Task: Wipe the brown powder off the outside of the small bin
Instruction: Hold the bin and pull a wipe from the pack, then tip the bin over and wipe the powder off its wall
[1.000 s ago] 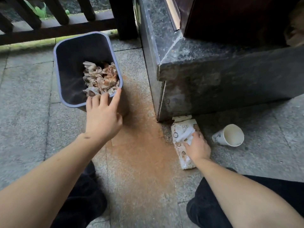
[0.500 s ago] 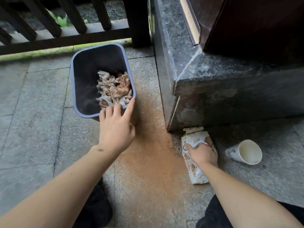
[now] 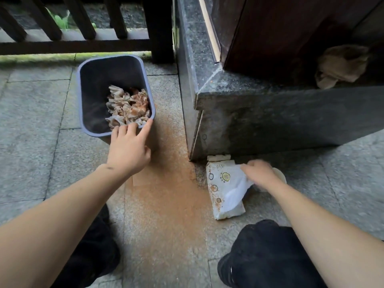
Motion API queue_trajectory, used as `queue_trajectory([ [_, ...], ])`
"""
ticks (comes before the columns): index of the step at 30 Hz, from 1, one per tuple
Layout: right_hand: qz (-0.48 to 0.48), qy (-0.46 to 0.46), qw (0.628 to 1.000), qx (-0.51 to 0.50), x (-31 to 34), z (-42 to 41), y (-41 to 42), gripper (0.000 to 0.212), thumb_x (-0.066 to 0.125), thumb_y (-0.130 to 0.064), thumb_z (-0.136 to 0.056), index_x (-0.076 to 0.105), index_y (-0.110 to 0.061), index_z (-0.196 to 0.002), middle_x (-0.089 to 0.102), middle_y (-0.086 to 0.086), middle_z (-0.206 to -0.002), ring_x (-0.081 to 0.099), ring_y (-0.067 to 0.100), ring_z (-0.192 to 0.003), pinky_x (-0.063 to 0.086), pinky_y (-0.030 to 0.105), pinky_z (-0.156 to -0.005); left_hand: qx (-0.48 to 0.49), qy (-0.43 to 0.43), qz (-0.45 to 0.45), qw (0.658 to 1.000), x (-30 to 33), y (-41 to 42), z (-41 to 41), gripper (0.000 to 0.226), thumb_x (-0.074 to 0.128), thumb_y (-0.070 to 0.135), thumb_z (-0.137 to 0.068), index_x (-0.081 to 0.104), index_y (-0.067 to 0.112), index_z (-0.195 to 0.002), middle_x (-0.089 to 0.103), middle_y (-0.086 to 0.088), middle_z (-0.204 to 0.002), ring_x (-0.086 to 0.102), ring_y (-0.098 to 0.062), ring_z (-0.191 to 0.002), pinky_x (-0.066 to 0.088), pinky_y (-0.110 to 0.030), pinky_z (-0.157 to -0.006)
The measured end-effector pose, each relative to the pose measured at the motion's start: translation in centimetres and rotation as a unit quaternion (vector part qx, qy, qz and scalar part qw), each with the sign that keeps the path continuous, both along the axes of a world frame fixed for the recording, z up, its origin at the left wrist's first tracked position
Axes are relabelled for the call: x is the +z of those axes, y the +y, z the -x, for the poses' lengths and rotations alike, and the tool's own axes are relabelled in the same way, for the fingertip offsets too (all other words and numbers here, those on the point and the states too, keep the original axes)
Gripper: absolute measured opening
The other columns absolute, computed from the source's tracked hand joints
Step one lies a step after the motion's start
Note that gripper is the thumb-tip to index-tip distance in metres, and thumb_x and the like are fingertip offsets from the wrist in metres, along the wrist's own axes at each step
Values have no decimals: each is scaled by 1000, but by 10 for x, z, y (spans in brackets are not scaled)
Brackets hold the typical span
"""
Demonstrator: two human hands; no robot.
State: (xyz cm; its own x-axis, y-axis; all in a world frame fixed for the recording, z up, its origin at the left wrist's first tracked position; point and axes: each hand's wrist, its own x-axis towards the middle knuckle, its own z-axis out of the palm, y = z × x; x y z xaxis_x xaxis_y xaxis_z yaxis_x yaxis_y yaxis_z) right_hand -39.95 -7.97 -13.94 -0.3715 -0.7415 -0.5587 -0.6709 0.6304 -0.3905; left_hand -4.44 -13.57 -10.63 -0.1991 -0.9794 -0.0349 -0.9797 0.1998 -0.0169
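The small grey-blue bin (image 3: 91, 84) stands on the stone floor at upper left, with crumpled brown-stained tissues (image 3: 127, 109) inside. My left hand (image 3: 128, 150) holds its near rim, fingers hooked over the edge and thumb along the corner. Brown powder (image 3: 166, 183) covers the floor between the bin and the stone step. My right hand (image 3: 259, 173) pinches a white tissue (image 3: 236, 188) that is partly drawn out of a printed tissue pack (image 3: 220, 196) lying on the floor.
A dark granite step (image 3: 270, 113) and wooden door frame rise at right, with a beige rag (image 3: 340, 65) on the ledge. A paper cup (image 3: 279, 175) lies mostly hidden behind my right hand. A dark railing (image 3: 79, 46) runs behind the bin. My dark-clothed knees are at the bottom.
My right hand has lifted from the pack and drawn a white tissue out toward the right. My left hand stays on the bin rim. The camera view has shifted.
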Motion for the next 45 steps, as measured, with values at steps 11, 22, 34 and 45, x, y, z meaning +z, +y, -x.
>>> queue_trajectory([
  [11,60,-36,996,56,103,8,-7,31,51,-26,-93,50,-7,-68,47,10,-70,46,21,-66,28,33,-59,-4,-2,-27,1000,5,-3,-3,78,54,34,-84,25,22,-156,52,-17,-129,46,-39,-118,34,-48,-105],
  [22,124,-143,969,161,201,-10,22,18,71,-29,-87,74,-12,-93,75,7,-93,71,23,-88,55,45,-80,1,24,-1,1000,2,-7,-4,67,53,18,-87,38,26,-152,59,-16,-117,52,-40,-105,39,-47,-94],
  [34,89,-288,953,31,197,-37,12,27,61,-24,-88,63,1,-96,66,19,-82,63,20,-72,44,35,-67,-37,77,-55,995,-7,-62,0,51,29,34,-105,19,50,-152,70,-11,-106,62,-32,-78,41,-33,-55],
  [45,99,-194,974,60,192,-53,5,23,39,-33,-101,46,-28,-122,57,-3,-101,57,14,-86,44,33,-67,-48,90,-61,993,15,-31,8,52,33,34,-104,21,48,-153,70,-14,-96,64,-36,-78,54,-42,-66],
])
